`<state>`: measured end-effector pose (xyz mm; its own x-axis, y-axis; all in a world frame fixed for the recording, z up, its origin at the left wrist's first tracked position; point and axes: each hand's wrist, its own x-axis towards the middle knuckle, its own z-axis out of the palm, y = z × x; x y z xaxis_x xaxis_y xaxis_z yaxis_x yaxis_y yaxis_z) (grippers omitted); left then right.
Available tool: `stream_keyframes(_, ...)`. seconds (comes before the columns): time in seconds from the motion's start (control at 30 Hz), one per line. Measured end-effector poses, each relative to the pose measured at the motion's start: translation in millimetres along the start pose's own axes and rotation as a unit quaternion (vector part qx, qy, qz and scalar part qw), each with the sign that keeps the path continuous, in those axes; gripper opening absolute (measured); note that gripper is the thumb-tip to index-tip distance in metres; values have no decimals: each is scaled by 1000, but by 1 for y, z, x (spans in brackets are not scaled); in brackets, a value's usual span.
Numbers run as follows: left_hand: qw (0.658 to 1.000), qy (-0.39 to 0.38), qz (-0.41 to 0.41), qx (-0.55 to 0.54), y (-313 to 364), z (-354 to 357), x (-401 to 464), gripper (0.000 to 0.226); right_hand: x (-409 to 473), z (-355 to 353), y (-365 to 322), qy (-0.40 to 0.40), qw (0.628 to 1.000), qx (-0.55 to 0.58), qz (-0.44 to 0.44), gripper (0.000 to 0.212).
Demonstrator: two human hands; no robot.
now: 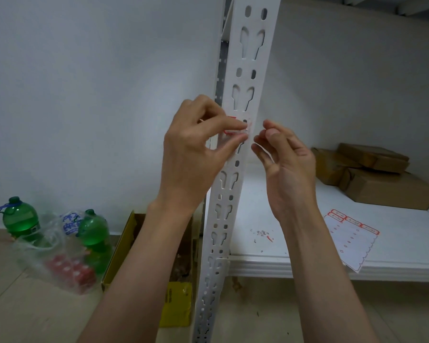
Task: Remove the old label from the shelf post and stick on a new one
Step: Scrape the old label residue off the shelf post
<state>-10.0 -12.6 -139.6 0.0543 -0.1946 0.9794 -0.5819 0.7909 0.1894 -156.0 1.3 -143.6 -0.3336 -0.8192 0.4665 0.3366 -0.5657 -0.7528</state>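
A white slotted shelf post [243,78] rises through the middle of the view. A red-bordered label [232,131] sits on it at hand height, partly hidden by fingers, with red scraps of sticker beside it on the post. My left hand [198,147] pinches this label between thumb and forefinger against the post. My right hand [282,154] hovers just right of the post, fingers loosely curled, with a thin white strip [264,151] lying across them. A label sheet [349,241] with red-bordered stickers lies on the white shelf [394,243].
Small torn label bits [261,233] lie on the shelf near the post. Brown cardboard boxes [372,174] are stacked at the shelf's back right. On the floor at left stand green bottles [20,219], a plastic bag [60,258] and an open yellow box [178,300].
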Motion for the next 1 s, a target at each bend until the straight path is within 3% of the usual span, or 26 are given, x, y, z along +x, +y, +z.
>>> stream_keyframes(0.23,1000,21,-12,16,9,8,-4,18,-1,2,3,-19,1000,-9,-5,35)
stream_keyframes(0.57,999,22,-26,24,20,16,-5,8,-1,-1,6,1,999,-31,19,19)
stream_keyframes(0.83,992,5,-9,130,23,20,-9,14,0,-11,3,11,997,-67,23,19)
stream_keyframes(1.0,996,-10,29,82,34,32,-19,18,5,-32,1,-2,988,-149,39,18)
